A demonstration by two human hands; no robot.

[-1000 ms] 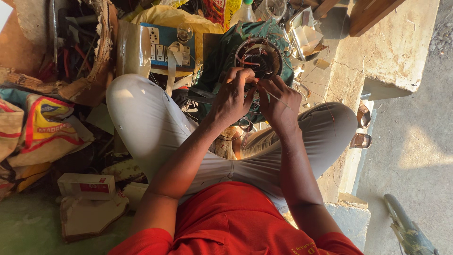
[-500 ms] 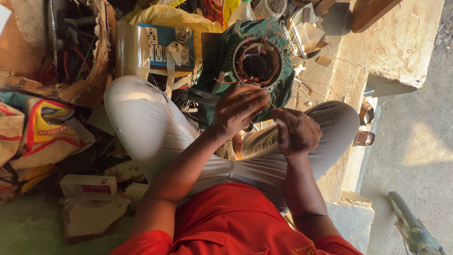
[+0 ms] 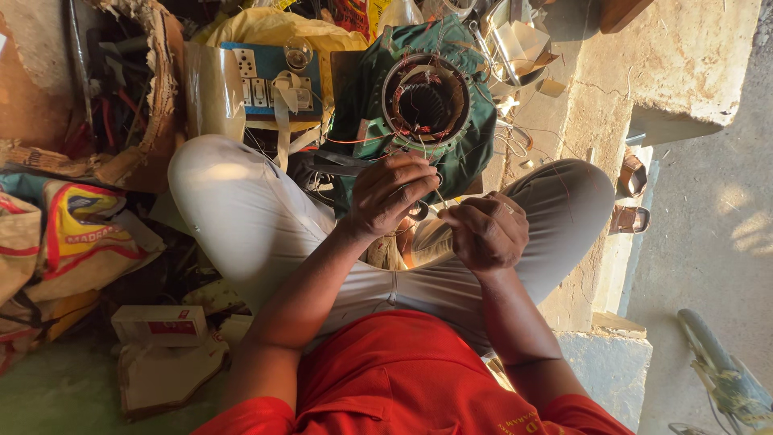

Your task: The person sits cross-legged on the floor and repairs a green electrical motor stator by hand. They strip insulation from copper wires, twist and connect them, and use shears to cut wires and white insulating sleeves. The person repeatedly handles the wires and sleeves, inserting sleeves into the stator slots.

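I sit cross-legged with a green motor stator [image 3: 427, 105] in front of my knees; its round bore is ringed with copper windings and loose thin wires. My left hand [image 3: 390, 193] is just below the stator, its fingertips pinched on a thin wire [image 3: 440, 196]. My right hand [image 3: 485, 232] sits lower and to the right, over my lap, closed in a fist on the same wire. The two hands are a few centimetres apart and the wire runs between them.
A blue switch board [image 3: 274, 80] lies left of the stator. A torn woven basket [image 3: 153, 105] of tools and colourful bags [image 3: 72, 234] crowd the left. A small white and red box [image 3: 157, 324] lies by my thigh. Sandals [image 3: 632, 197] and a concrete step [image 3: 676, 72] are on the right.
Both hands have drawn back from the stator's rim towards my lap. The right hand dropped lowest and closed into a fist.
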